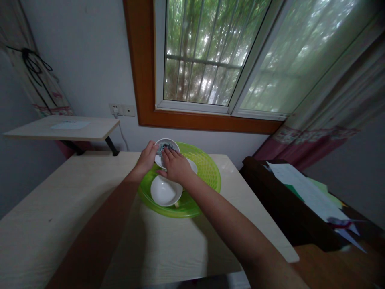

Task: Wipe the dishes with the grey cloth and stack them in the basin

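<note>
My left hand (148, 156) grips the left rim of a white bowl (160, 161), which is tilted so its inside faces me. Inside that bowl lies a grey-blue patterned cloth (161, 148). My right hand (176, 165) presses the cloth against the bowl's inner wall, its fingers close together over it. Below the hands, a second white bowl (165, 192) rests in a round green plastic basket (212, 172). Another white piece of crockery (193, 165) shows partly behind my right hand. A small pale object (177, 204) peeks out beside the lower bowl; its kind is unclear.
The basket stands on a light wooden table (75, 200). A raised shelf (60, 127) with a paper sheet is at the back left. Behind are a wall socket (116, 109) and a barred window (207, 52). Right of the table, papers (303, 192) lie on a dark brown surface.
</note>
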The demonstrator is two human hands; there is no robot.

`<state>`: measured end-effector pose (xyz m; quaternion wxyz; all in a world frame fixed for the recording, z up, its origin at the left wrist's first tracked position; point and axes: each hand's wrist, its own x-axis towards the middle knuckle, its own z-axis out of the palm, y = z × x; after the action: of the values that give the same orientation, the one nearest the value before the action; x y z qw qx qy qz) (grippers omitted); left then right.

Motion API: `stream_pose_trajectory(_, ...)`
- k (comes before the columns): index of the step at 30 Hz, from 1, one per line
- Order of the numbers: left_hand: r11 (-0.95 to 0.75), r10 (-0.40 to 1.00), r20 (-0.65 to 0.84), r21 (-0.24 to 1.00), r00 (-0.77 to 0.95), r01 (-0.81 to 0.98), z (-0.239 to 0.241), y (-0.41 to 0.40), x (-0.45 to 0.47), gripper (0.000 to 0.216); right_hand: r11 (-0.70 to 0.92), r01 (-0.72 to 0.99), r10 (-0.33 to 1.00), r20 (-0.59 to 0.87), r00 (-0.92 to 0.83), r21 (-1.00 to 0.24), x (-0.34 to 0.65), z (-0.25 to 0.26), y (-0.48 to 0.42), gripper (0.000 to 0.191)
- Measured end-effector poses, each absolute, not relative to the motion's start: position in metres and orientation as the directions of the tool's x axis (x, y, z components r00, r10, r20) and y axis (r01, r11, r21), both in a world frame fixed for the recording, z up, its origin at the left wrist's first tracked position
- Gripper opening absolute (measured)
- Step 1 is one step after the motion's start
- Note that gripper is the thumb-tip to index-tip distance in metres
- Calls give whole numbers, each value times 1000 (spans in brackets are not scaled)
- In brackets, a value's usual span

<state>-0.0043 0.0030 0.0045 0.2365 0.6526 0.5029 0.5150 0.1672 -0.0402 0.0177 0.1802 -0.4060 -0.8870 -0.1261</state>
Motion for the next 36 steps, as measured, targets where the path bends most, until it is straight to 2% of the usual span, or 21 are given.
stream_pose_trajectory(7,-367,871,482,771,-100,520,8,-2,-7,34,618,786,740,324,-589,17,165,30,-45,62)
stream_pose_trajectory(10,-365,859,500,748,-110,555,7,-1,-7,34,675,738,707,302,-640,-16,168,31,-44,54)
stream_pose_trajectory(13,-367,849,521,703,-89,609,7,-1,-6,32,763,638,632,324,-704,-101,172,26,-39,48)
stream_pose_trajectory(18,-400,812,576,667,-93,629,7,-2,-5,32,852,431,522,416,-745,-297,175,16,-31,65)
stream_pose_trajectory(21,-396,806,581,674,-116,623,7,-3,-5,32,865,358,491,442,-751,-352,175,15,-29,74)
stream_pose_trajectory(23,-388,810,574,676,-117,626,6,-2,-5,31,871,359,479,422,-769,-335,177,16,-28,75)
stream_pose_trajectory(26,-371,815,567,669,-120,644,6,-1,-5,32,869,425,493,375,-785,-253,180,18,-27,65)
stream_pose_trajectory(29,-353,814,566,658,-127,665,6,1,-5,33,840,523,539,341,-770,-146,181,20,-27,55)
stream_pose_trajectory(36,-339,817,570,592,-82,731,10,-2,-2,32,677,734,685,318,-656,58,180,14,-30,52)
